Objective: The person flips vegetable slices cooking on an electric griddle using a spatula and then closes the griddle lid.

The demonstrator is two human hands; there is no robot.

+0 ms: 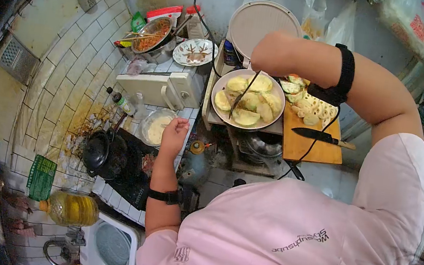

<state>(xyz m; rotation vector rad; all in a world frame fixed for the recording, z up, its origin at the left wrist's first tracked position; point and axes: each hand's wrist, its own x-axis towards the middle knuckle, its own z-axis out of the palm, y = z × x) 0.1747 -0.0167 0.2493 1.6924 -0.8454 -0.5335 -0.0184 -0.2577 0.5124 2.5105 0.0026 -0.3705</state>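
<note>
Just above the middle of the frame, a round pan (218,87) holds pale slices (246,117). The right hand (273,53) is above it, closed around a long dark utensil (237,102) that slants down over the slices. Left of centre, the left hand (173,135) has its fingers curled at the edge of a bowl (144,124) of pale batter (156,131); I cannot tell whether it grips anything. Right of centre, a knife (313,134) lies on a cutting board (301,149), near sliced lotus root (316,109)
</note>
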